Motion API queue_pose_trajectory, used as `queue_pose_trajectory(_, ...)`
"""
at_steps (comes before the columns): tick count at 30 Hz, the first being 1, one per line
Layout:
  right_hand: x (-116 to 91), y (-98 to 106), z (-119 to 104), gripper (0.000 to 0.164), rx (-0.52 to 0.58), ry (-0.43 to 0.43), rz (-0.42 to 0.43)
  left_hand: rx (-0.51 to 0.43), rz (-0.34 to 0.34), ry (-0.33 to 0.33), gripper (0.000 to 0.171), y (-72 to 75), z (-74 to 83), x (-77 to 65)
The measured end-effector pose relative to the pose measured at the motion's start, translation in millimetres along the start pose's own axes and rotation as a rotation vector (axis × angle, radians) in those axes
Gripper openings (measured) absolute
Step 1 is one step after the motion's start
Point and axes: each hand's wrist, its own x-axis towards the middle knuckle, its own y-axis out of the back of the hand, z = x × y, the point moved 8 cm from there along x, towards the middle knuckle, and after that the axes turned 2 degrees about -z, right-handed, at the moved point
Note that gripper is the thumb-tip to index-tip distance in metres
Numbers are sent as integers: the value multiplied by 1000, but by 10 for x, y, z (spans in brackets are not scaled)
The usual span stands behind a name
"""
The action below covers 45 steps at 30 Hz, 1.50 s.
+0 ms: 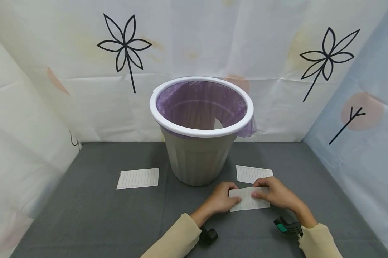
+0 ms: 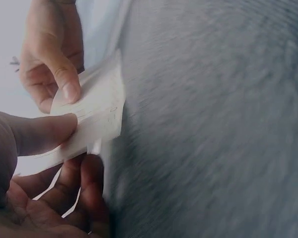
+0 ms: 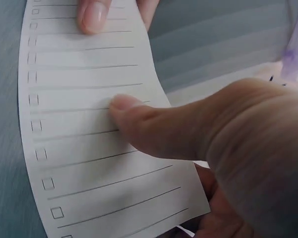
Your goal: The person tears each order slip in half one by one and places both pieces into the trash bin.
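Between my two hands is a white paper slip (image 1: 248,200), printed with lines and small checkboxes (image 3: 41,154). My left hand (image 1: 224,199) pinches one end, its thumb on the printed face and its fingers behind. The right hand (image 1: 275,194) pinches the other end the same way, thumb on top. In the right wrist view the slip bends slightly along its length. A second lined slip (image 1: 252,173) lies on the table just beyond the right hand. Another lined slip (image 1: 138,178) lies farther left on the table.
A grey waste bin (image 1: 197,157) with a white rim and a purple liner (image 1: 194,100) stands at the back middle, a white piece visible inside. Grey cloth (image 1: 94,215) covers the table. Patterned fabric walls (image 1: 194,36) enclose the back and sides.
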Motion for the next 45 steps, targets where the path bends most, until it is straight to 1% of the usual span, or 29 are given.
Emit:
queue_pose_trajectory(2, 22, 6, -78, 2, 20, 16, 17, -15, 0, -3, 8, 69, 25, -38)
queue_pose_trajectory(4, 45, 14, -160, 3, 34, 36, 34, -22, 14, 0, 7, 165, 55, -86)
queue_pose_trajectory(10, 146, 24, -431, 4, 58, 97, 78, 4, 97, -16, 10, 542, 177, -273)
queue_pose_trajectory(13, 193, 26, -593, 4, 71, 127, 100, 23, 112, -25, 11, 708, 233, -377)
queue_pose_trajectory(19, 280, -6, -928, 7, 102, 198, 122, 56, 110, -43, 9, 1004, 363, -570)
queue_pose_trajectory(24, 339, -31, -1149, 5, 129, 215, 137, 64, 92, -59, 9, 1238, 492, -717)
queue_pose_trajectory(27, 373, -45, -1249, 3, 156, 210, 143, 57, 65, -57, 10, 1351, 536, -791)
queue_pose_trajectory(31, 425, -63, -1342, 4, 193, 195, 164, 54, 41, -59, 10, 1464, 548, -857)
queue_pose_trajectory(34, 460, -95, -1365, 6, 228, 177, 184, 51, 42, -59, 10, 1514, 532, -877)
queue_pose_trajectory(37, 487, -140, -1355, 6, 263, 157, 201, 50, 61, -51, 11, 1540, 509, -882)
queue_pose_trajectory(40, 495, -158, -1352, 6, 288, 153, 222, 43, 98, -53, 13, 1561, 500, -880)
queue_pose_trajectory(45, 498, -157, -1374, 4, 315, 168, 244, -9, 143, -97, 18, 1578, 526, -868)
